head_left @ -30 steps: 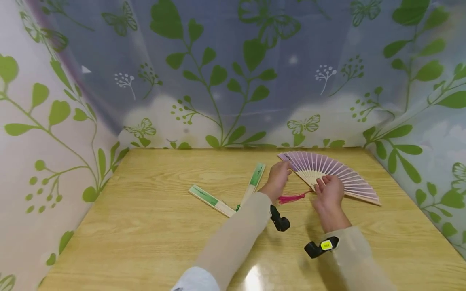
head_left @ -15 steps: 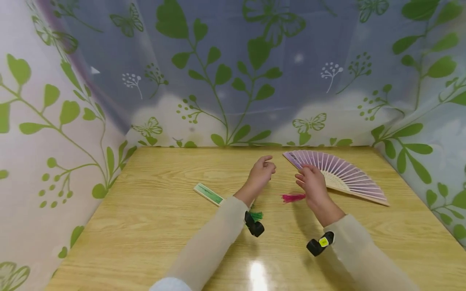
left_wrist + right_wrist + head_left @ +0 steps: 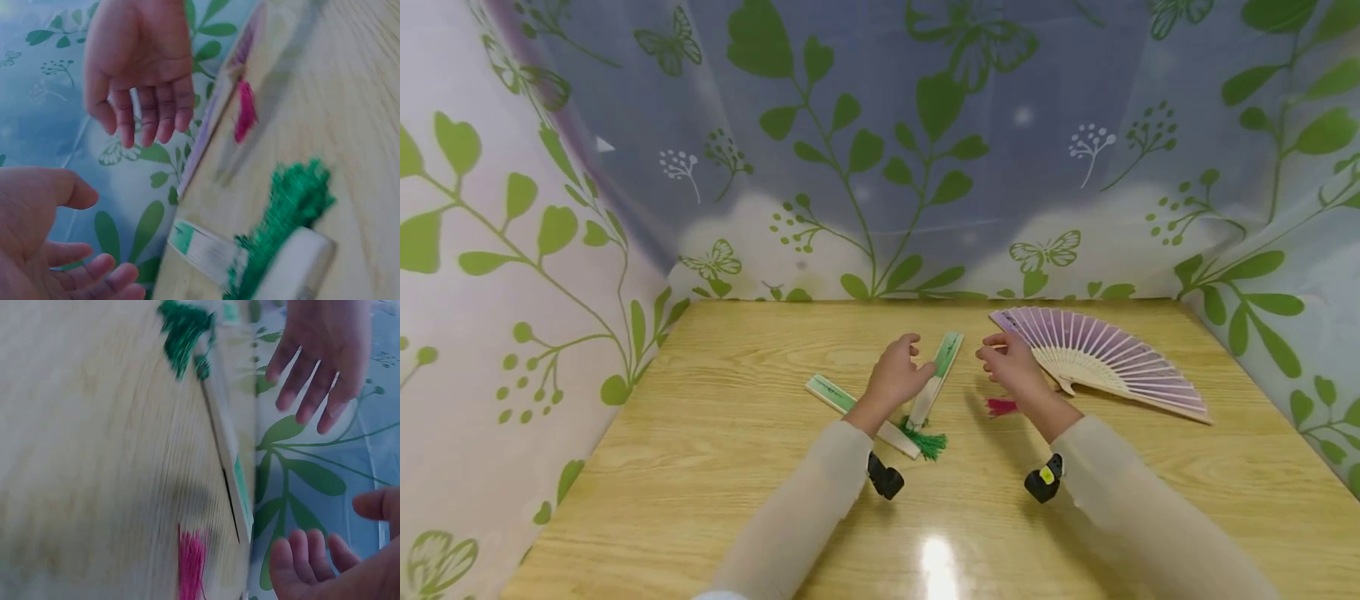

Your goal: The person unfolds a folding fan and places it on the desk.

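Two slim folded fans, green and cream, lie with their lower ends close together on the table: a left one (image 3: pixel 826 392) and a right one (image 3: pixel 946 357). A green tassel (image 3: pixel 931 443) lies at those ends. My left hand (image 3: pixel 895 375) hovers above the pair, fingers loosely bent and holding nothing. To its right, my empty right hand (image 3: pixel 1011 367) is raised, its fingers relaxed, beside a spread purple fan (image 3: pixel 1105 350). That fan's pink tassel (image 3: pixel 1000 407) is partly hidden by my right forearm. In the left wrist view both palms show bare.
The wood-grain table (image 3: pixel 700 500) ends at the back against a patterned cloth (image 3: pixel 850 208) with leaves and butterflies. More of this cloth hangs at both sides. A bright reflection lies near the front of the tabletop.
My left hand has moved left from the purple fan's edge to over the green fans. My right hand has shifted left off the purple fan's base, which now shows. The fans stay put.
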The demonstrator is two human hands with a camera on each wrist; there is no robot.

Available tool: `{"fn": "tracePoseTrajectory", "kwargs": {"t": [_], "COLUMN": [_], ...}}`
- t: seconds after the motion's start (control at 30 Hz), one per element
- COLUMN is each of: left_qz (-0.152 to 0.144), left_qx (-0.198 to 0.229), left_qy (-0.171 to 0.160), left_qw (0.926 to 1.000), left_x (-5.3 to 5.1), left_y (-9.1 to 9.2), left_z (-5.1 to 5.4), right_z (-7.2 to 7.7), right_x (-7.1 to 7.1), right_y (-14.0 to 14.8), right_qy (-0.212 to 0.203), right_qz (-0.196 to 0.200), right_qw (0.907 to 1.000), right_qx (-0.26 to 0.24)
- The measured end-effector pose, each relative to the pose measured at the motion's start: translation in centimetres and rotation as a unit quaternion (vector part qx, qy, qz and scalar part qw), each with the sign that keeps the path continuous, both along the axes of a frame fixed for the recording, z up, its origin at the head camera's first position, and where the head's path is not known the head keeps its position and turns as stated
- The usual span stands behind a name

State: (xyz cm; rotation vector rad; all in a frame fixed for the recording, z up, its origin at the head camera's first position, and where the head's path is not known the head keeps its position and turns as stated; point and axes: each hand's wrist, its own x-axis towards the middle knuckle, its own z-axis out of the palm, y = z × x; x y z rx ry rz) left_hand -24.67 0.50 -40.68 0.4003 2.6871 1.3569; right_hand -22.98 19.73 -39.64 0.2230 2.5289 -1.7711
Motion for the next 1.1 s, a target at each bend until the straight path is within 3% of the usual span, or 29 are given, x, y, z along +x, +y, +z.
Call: {"fn": "tracePoseTrajectory", "kwargs": {"t": [0.17, 0.27, 0.53, 0.6, 0.73, 0.87, 1.1], "left_qz": [-0.003, -0.003, 0.000, 0.000, -0.001, 0.000, 0.001], "left_qx": [-0.086, -0.123, -0.201, -0.214, -0.229, -0.237, -0.261], "left_qy": [0.007, 0.016, 0.043, 0.052, 0.064, 0.066, 0.085], "left_qw": [0.9963, 0.9922, 0.9787, 0.9754, 0.9712, 0.9692, 0.9615], "left_x": [0.7, 0.9, 1.5, 1.6, 1.6, 1.6, 1.4], "left_y": [-0.4, -0.4, 0.1, 0.1, 0.5, 0.5, 0.7], "left_z": [-0.7, -1.2, -2.0, -2.1, -2.3, -2.7, -3.5], "right_z": [-0.2, -0.4, -1.5, -1.6, -1.5, -1.4, -1.4], "right_x": [-1.4, -2.3, -4.3, -4.6, -4.9, -4.8, -4.9], "right_y": [-0.9, -1.4, -2.2, -2.4, -2.8, -3.6, -4.6], "right_qy": [0.000, 0.001, -0.007, -0.001, -0.018, -0.050, -0.051], "right_qz": [0.024, 0.031, 0.039, 0.042, 0.053, 0.074, 0.074], "right_qw": [0.9879, 0.9775, 0.9654, 0.9588, 0.9495, 0.9466, 0.9319], "right_qx": [0.153, 0.209, 0.258, 0.281, 0.309, 0.310, 0.352]}}
